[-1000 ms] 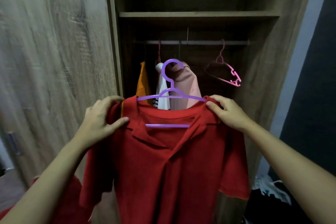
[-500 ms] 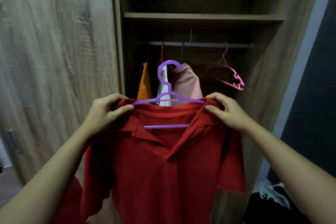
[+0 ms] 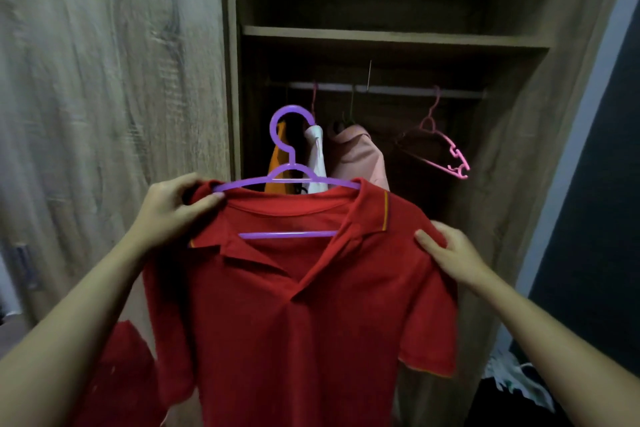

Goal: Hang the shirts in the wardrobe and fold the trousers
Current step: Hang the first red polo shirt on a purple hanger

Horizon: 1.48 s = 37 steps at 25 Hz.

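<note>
A red polo shirt hangs on a purple hanger that I hold up in front of the open wardrobe. My left hand pinches the shirt's left shoulder together with the hanger's arm end. My right hand grips the shirt's right shoulder, lower down near the sleeve. The hanger's hook points up, below the wardrobe rail and apart from it.
On the rail hang an orange garment, a white one, a pink one and an empty pink hanger. A shelf runs above the rail. The wardrobe door stands at the left. Clothes lie at the lower right.
My right hand slid down from the collar end to the sleeve shoulder, spreading the shirt over the hanger. The hanger shifted slightly left; my left hand kept its hold.
</note>
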Each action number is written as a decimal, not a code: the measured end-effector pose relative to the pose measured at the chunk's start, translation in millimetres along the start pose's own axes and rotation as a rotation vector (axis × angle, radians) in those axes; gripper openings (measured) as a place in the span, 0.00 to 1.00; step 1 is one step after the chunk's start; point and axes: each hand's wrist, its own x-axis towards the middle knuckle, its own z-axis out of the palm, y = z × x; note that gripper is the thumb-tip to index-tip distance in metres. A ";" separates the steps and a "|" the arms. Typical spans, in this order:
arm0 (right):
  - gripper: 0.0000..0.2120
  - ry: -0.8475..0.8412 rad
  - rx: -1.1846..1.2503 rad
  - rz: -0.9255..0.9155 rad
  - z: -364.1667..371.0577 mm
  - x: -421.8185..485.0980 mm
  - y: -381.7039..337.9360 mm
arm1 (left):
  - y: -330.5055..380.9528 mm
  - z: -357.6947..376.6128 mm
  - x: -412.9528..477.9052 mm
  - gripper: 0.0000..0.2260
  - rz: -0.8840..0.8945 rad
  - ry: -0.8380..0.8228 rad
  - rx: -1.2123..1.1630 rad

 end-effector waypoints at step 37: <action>0.21 0.025 -0.489 -0.117 -20.8 15.3 -57.0 | 38.9 38.6 1.6 0.21 0.058 -0.413 -0.129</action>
